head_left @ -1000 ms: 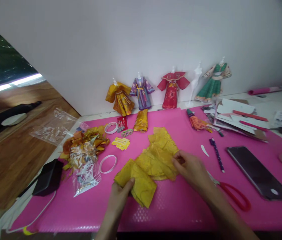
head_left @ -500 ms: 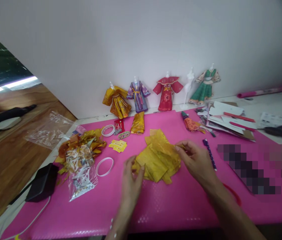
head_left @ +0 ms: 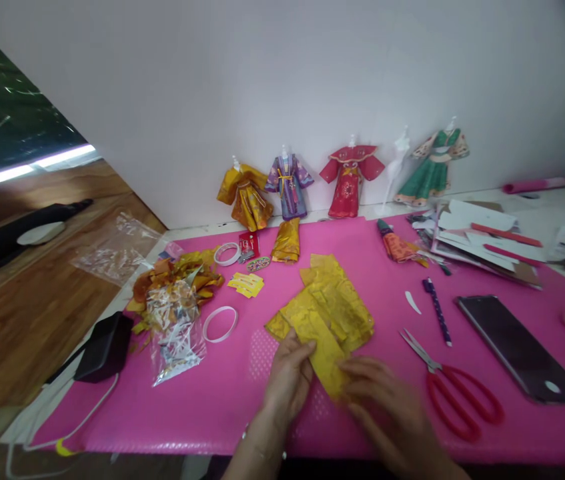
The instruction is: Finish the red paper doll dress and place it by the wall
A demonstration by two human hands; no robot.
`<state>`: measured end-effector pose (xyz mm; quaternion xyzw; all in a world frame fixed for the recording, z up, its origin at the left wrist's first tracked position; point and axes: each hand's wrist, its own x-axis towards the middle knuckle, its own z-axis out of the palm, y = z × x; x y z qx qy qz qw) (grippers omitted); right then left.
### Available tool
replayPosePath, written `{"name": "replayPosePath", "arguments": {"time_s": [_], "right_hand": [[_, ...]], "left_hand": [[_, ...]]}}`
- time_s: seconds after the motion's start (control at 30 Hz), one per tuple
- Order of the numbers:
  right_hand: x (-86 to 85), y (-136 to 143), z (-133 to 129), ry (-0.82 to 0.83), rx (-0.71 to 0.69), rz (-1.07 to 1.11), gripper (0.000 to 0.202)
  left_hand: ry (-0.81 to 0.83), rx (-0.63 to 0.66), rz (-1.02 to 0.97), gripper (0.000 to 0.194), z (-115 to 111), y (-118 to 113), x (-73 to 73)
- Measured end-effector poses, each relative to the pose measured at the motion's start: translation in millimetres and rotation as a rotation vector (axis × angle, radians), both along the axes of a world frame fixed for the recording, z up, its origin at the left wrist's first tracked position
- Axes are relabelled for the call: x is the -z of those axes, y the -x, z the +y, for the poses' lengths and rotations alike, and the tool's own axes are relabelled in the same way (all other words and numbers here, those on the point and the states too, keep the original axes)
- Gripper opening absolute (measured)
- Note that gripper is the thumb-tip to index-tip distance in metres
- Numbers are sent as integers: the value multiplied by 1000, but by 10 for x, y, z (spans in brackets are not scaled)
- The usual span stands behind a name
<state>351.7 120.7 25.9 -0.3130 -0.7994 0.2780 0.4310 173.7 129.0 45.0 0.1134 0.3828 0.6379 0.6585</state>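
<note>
Thin yellow patterned cloth pieces [head_left: 349,300] lie in a loose overlapping pile on the pink mat. Over the pile's near side hangs a yellow cloth strip [head_left: 319,343], its lower end towards me. My left hand [head_left: 289,373] pinches the strip's left edge between thumb and fingers. At the strip's lower right end is my right hand [head_left: 387,407], slightly blurred, its fingertips closed on the cloth. Red-handled scissors [head_left: 435,367] rest to the right, blades slightly apart, near a dark pen [head_left: 437,310] and a small white curved piece [head_left: 413,302].
Small dressed figures lean on the back wall, among them a red-robed one [head_left: 351,180]. On the left are a scrap heap [head_left: 202,270], a plastic bag [head_left: 175,353], tape rings [head_left: 220,325] and a black box [head_left: 103,350]. A phone [head_left: 517,347] and stacked papers [head_left: 482,233] are right.
Both hands have come nearer to me, and a yellow strip now slants down from the pile between them. My right hand has left the pile's right side, uncovering the scissors. The view has shifted.
</note>
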Motion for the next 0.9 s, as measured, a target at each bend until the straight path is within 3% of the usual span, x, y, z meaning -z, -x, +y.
{"name": "replayPosePath", "arguments": {"time_s": [0.13, 0.2, 0.27, 0.47, 0.63, 0.9], "right_hand": [[64, -37, 18, 592, 240, 287, 20], [100, -3, 29, 889, 194, 437, 28], [136, 48, 34, 1071, 85, 565, 34], [210, 161, 92, 1032, -17, 681, 47], [217, 251, 62, 1139, -131, 732, 68], [9, 296, -121, 995, 145, 735, 59]], "left_hand": [[-41, -18, 1, 65, -53, -6, -91], [-45, -30, -9, 66, -65, -15, -138], [-31, -43, -20, 66, -71, -20, -172], [67, -73, -87, 53, -86, 8, -210], [132, -104, -137, 41, -81, 33, -285], [151, -343, -55, 21, -36, 90, -253]]}}
